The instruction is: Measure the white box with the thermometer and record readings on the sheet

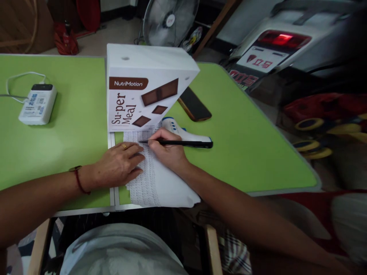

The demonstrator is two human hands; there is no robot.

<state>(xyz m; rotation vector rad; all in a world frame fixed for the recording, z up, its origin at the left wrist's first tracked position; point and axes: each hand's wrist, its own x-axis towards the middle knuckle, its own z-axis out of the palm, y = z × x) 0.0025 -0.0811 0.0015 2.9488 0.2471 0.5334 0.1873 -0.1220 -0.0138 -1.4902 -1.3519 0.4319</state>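
Observation:
My right hand (169,151) grips a black pen (197,144), its tip touching a sheet of paper (169,187) just below a white box. Rows of small handwriting cover the left part of the paper; the lower right part is blank. My left hand (120,162) lies flat on the paper's left edge, fingers stretched out, with a ring and a red bracelet. The white box (126,103), printed "NutriMotion Su-per Meal", stands right beyond the paper. A white and blue thermometer gun (189,135) lies beside the box, partly hidden by my right hand and the pen.
A phone (196,105) lies right of the box on the green folding table (243,152). At the left sits a white power adapter (40,105) with cables. Beyond the table stand a fan (170,23) and a scooter (275,46) with a red tail light.

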